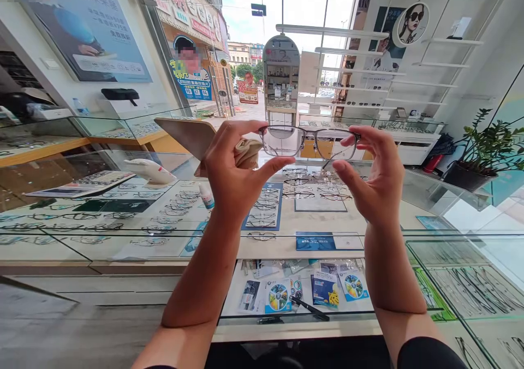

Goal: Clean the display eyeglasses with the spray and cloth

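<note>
A pair of eyeglasses (310, 132) with a thin dark frame is held up level above the glass counter. My left hand (231, 170) grips its left end between thumb and fingers. A crumpled beige cloth (248, 152) shows beside the same hand, partly hidden by it; whether the fingers hold it I cannot tell. At the other end, my right hand (379, 175) has its fingers closed round the hinge area. One temple can be seen through the right lens. Behind my left wrist stands a tilted brown board (186, 134), close to a small white bottle (206, 195).
Below the hands, the glass display case (270, 253) contains rows of spectacle frames (184, 202), leaflets (278, 295) and a black pen (309, 308). A white hand-shaped model (150, 171) rests at left. Farther off are an arched mirror (281, 63) and a potted plant (487, 150).
</note>
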{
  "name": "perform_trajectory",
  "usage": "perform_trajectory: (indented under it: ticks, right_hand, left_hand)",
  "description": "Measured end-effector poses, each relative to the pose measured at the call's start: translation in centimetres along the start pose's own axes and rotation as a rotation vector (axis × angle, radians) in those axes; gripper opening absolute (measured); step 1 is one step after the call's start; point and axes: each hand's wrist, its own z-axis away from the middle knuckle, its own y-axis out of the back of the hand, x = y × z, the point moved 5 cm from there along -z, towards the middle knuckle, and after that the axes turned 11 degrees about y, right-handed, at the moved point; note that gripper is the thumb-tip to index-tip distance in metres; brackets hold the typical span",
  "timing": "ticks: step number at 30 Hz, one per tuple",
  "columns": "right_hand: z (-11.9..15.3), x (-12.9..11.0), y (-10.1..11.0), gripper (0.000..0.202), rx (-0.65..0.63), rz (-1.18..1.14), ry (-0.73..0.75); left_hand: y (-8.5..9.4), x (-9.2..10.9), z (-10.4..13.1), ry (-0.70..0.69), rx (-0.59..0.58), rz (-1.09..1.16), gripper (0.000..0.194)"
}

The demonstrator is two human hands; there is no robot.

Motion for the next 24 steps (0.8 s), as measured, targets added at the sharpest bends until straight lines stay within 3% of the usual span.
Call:
perform_trajectory:
  ticks: [5,12,24]
  right_hand:
    - [0.3,0.6,0.0,0.053,0.022,-0.005,-0.06]
    - [0.2,0.4,-0.3,0.049,0.034,-0.017,-0.152]
    - [0.4,0.0,-0.8,0.049,0.02,0.047,-0.164]
  left_hand:
    - [-0.1,0.3,0.0,-0.056,-0.016,0.001,0.056]
    - [-0.3,0.0,0.4,0.09,-0.06,-0.07,0.051]
    - [-0.5,-1.3,0.7,0.07,-0.061,-0.097,0.051]
